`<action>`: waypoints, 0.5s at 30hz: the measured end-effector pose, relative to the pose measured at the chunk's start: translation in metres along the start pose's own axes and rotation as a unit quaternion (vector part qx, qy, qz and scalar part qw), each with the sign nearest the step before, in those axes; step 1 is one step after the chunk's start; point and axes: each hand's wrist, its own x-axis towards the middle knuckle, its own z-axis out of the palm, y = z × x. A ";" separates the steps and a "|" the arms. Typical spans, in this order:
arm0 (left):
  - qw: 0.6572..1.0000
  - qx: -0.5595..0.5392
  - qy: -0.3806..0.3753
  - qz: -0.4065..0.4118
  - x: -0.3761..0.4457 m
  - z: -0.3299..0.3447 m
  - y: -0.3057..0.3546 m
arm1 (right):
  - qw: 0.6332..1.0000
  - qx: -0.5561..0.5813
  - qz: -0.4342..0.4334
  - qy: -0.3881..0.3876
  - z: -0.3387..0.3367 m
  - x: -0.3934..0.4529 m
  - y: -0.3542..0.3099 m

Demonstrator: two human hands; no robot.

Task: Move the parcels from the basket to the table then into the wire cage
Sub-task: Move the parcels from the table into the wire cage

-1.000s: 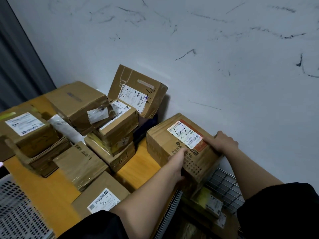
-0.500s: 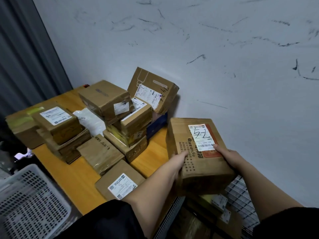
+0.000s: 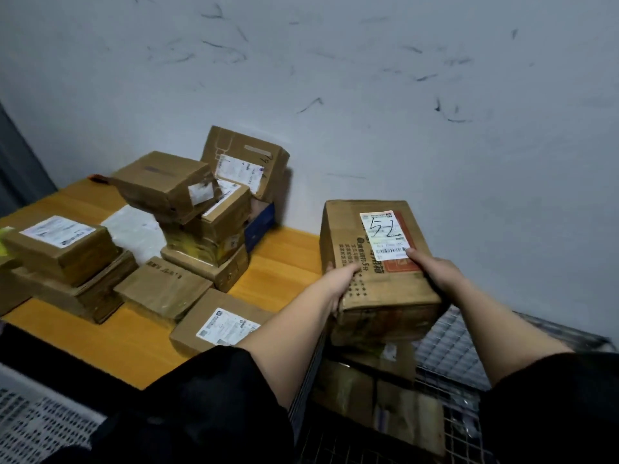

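Parcel (image 3: 375, 262) shifted over wire cage (image 3: 445, 343); cage contents dim

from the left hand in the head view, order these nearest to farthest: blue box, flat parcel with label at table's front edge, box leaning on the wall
From the left hand:
1. Flat parcel, just left, at the table's front edge.
2. Blue box, farther back, left.
3. Leaning box, rearmost, against the wall.

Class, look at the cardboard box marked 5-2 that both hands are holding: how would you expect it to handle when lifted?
The box probably stays stiff: its faces look flat under the left hand and right hand. Needing both hands suggests bulk, perhaps some weight. Its flat sides mean it should not roll, though its taped surface may be slightly slippery.
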 end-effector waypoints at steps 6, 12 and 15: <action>0.993 0.081 -0.084 0.016 -0.049 0.037 -0.013 | 0.996 0.020 0.031 0.083 -0.044 -0.073 0.038; 0.975 0.153 -0.159 -0.001 -0.097 0.081 -0.026 | 0.985 0.060 0.071 0.145 -0.085 -0.133 0.076; 0.965 0.190 -0.182 0.003 -0.104 0.103 -0.034 | 0.980 0.073 0.092 0.160 -0.105 -0.152 0.094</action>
